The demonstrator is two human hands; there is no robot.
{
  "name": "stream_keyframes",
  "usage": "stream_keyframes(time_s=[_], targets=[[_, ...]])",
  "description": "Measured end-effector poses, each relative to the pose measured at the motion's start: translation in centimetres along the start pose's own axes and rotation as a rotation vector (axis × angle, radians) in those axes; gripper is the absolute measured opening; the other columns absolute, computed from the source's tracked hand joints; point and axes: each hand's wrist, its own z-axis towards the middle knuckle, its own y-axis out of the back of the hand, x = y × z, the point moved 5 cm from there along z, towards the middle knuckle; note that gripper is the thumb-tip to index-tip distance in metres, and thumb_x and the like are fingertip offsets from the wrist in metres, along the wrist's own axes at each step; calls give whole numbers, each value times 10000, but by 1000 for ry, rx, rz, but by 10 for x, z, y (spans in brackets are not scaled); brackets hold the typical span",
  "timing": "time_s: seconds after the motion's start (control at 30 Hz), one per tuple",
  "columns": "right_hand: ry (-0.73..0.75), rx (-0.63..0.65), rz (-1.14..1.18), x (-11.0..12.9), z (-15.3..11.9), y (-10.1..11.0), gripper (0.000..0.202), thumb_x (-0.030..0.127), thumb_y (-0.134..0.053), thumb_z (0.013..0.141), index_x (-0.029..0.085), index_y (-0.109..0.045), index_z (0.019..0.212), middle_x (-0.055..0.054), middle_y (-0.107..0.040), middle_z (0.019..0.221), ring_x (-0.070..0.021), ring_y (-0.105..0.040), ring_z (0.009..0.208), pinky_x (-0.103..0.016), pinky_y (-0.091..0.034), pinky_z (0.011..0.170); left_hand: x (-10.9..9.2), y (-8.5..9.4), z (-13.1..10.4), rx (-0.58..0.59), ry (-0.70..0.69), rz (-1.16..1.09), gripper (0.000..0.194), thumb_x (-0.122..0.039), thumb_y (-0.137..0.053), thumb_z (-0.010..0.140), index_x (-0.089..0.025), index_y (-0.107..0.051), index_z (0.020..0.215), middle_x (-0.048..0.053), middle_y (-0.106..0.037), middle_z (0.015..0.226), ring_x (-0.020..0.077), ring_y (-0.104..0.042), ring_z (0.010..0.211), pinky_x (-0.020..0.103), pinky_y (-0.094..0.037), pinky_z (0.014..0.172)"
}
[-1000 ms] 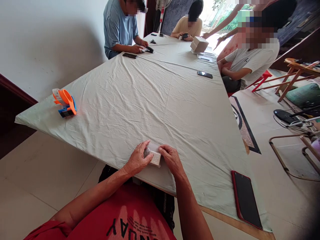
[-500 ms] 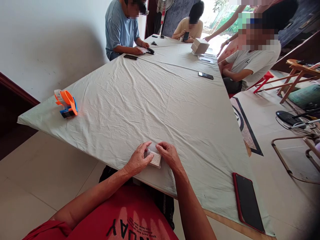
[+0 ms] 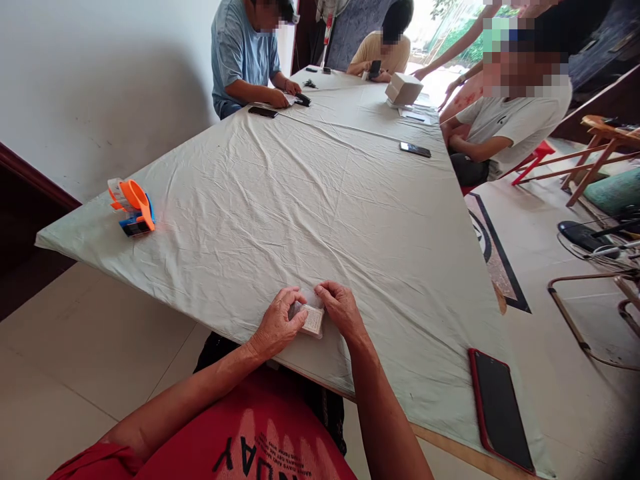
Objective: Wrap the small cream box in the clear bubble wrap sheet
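Note:
A small pale box with fine print (image 3: 313, 321) lies near the table's front edge, in what looks like a clear plastic bag (image 3: 312, 297). My left hand (image 3: 281, 319) is curled around the box's left side, its thumb on the printed face. At the upper right of the box, my right hand (image 3: 340, 307) has thumb and forefinger pinched together at the bag's edge. The left fingertips partly hide the box and the film.
On the cloth-covered table (image 3: 240, 220), an orange and blue tape dispenser (image 3: 137, 208) stands at left. A red-cased phone (image 3: 501, 408) lies front right, another phone (image 3: 415, 149) farther back. White boxes (image 3: 404, 89) sit at the far end, where several people are gathered.
My right thumb and forefinger have closed together at the bag, and the film between my hands is pulled up a little. The box has barely moved.

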Motion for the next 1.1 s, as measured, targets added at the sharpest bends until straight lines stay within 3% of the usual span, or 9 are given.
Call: stream_keyframes(time_s=[0.27, 0.7, 0.8, 0.97, 1.1], targets=[[4, 25, 35, 1, -2, 3, 275, 397, -517, 805, 197, -682, 713, -7, -600, 642, -160, -485, 617, -279, -346, 588, -1, 0, 8, 21, 51, 39, 144, -153, -589, 803, -211, -609, 933, 84, -605, 1276, 247, -545, 1227, 377, -462, 990], [59, 91, 91, 10, -17, 6, 255, 394, -543, 825, 205, -672, 713, -19, -641, 677, -171, -544, 648, -287, -394, 626, -2, 3, 17, 73, 100, 88, 125, -233, -607, 783, -194, -636, 898, 18, -635, 911, 189, -561, 892, 309, -459, 838], [78, 94, 81, 13, -21, 6, 254, 393, -544, 829, 206, -670, 712, -13, -629, 662, -164, -534, 632, -280, -392, 609, 1, 2, 16, 56, 121, 53, 221, -243, -619, 769, -183, -632, 982, 23, -623, 916, 191, -566, 913, 311, -465, 852], [151, 90, 17, 16, -25, 9, 282, 401, -542, 862, 203, -692, 728, -4, -634, 648, -154, -533, 617, -266, -395, 604, 7, -1, 15, 30, 159, -52, 557, -241, -631, 770, -199, -531, 1316, 37, -605, 1030, 183, -569, 1003, 311, -470, 907], [208, 113, -7, 20, -30, 9, 286, 389, -542, 889, 197, -729, 789, -28, -713, 752, -178, -607, 714, -280, -438, 694, 6, -2, 15, 45, 137, -54, 542, -227, -613, 799, -180, -531, 1333, 65, -613, 1068, 190, -556, 1007, 341, -457, 948]])
